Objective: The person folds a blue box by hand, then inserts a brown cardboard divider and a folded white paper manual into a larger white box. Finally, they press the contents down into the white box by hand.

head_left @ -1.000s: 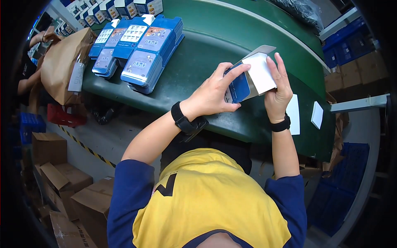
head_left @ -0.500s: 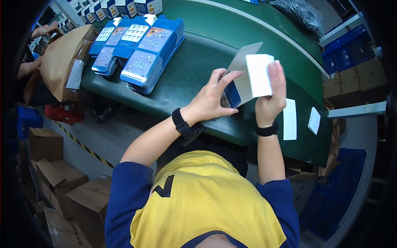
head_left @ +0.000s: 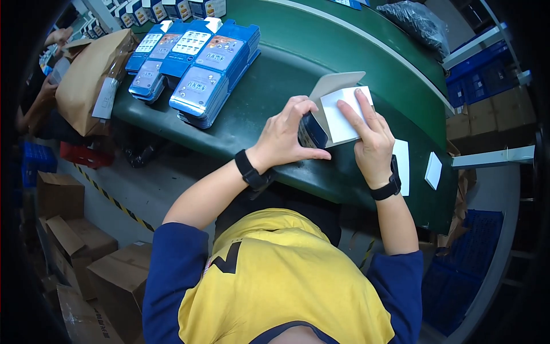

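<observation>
My left hand (head_left: 279, 133) is closed around a small carton (head_left: 314, 133), dark blue outside and pale grey inside. The carton's open flap (head_left: 338, 82) stands out on the far side. At the carton's mouth is a white block-like card piece (head_left: 339, 117), apparently a folded insert; how far it sits inside I cannot tell. My right hand (head_left: 375, 140) grips this white piece, two fingers lying along its top face and the thumb out of sight. To the right on the green table lie a flat white card (head_left: 402, 169) and a smaller white piece (head_left: 433, 170).
Stacks of flat blue printed cartons (head_left: 197, 86) lie left on the green table (head_left: 269, 74). Formed boxes (head_left: 172, 8) line the back left. A brown paper bag (head_left: 91, 86) stands by another person's hands (head_left: 48, 89). Cardboard boxes (head_left: 120, 266) sit on the floor at left.
My right hand has moved left and tilted over the white card piece, bringing it against the carton's opening. My left hand keeps hold of the carton, shifted slightly left.
</observation>
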`<action>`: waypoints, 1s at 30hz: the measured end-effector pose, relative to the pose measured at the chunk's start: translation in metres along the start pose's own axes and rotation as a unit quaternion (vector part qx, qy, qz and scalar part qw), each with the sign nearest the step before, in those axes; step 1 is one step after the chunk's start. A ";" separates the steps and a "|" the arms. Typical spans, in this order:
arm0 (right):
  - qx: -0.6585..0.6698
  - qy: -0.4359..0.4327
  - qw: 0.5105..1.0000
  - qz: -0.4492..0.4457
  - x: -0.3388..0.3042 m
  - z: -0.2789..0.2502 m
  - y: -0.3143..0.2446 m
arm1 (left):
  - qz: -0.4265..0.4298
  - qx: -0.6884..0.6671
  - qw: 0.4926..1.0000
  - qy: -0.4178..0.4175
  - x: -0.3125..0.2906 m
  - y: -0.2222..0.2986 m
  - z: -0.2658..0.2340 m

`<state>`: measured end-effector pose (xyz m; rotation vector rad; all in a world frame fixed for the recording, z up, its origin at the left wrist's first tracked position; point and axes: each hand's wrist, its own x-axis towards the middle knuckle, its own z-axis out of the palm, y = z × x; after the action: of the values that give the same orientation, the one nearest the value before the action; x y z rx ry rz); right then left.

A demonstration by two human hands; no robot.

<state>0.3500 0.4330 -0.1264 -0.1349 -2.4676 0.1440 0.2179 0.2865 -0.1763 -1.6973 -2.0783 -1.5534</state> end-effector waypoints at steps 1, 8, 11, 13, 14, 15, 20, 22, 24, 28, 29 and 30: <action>-0.024 0.005 1.000 -0.005 0.000 0.002 -0.001 | 0.001 0.000 1.000 0.000 0.000 0.002 0.004; -0.044 0.003 0.997 -0.056 -0.014 0.016 -0.014 | 0.015 -0.042 0.999 0.005 0.006 0.005 0.007; -0.029 -0.039 0.998 -0.051 -0.011 0.006 -0.020 | -0.004 -0.038 0.999 -0.026 0.009 0.009 0.003; -0.045 -0.061 0.995 -0.065 -0.007 -0.006 -0.016 | -0.021 -0.021 0.997 -0.067 0.014 0.012 0.000; -0.069 -0.101 0.988 -0.091 -0.003 -0.013 -0.015 | -0.021 -0.020 0.997 -0.070 0.015 0.013 -0.001; -0.092 -0.141 0.979 -0.116 0.000 -0.019 -0.012 | -0.030 -0.010 0.996 -0.084 0.016 0.015 -0.003; -0.055 -0.240 0.956 -0.158 0.015 -0.035 -0.004 | -0.037 0.013 0.992 -0.123 0.020 0.015 -0.006; -0.016 -0.258 0.952 -0.165 0.024 -0.036 0.003 | -0.009 0.020 0.994 -0.109 0.021 0.011 -0.004; 0.056 -0.260 0.950 -0.163 0.030 -0.037 0.008 | -0.009 0.022 0.993 -0.118 0.021 0.012 -0.005; 0.098 -0.158 0.976 -0.112 0.006 -0.029 0.012 | -0.009 0.026 0.992 -0.127 0.020 0.013 -0.005; 0.111 -0.125 0.980 -0.110 0.000 -0.026 0.011 | -0.017 0.012 0.992 -0.128 0.017 0.012 -0.004; 0.124 -0.107 0.981 -0.103 -0.003 -0.021 0.010 | -0.028 0.005 0.992 -0.125 0.016 0.013 -0.005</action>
<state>0.3656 0.4444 -0.1131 0.2548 -2.6325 0.3914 0.2191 0.2933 -0.1562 -1.9367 -2.2612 -1.4036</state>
